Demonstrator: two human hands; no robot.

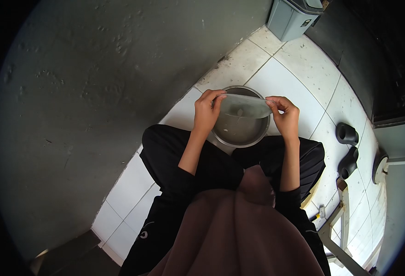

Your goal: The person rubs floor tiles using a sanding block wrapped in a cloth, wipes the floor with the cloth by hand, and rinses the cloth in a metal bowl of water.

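A thin, translucent greyish-green sheet (248,105) is stretched between my two hands above a round metal basin (240,146). Its lower edge sags in a curve; whether it is plastic or cloth I cannot tell. My left hand (207,108) pinches the left end between thumb and fingers. At the other end, my right hand (286,115) grips the corner the same way. Cloudy liquid (239,131) appears to fill part of the basin, with small pale bits in it. The basin stands on the floor in front of my crossed legs, and the sheet hides its far part.
A dark grey wall (96,83) rises close on the left. The floor has white tiles (285,80). A grey bin (292,20) stands at the far end. Black shoes (347,133) lie at right, near a tool with a yellow-and-black handle (319,214) and a frame (338,221).
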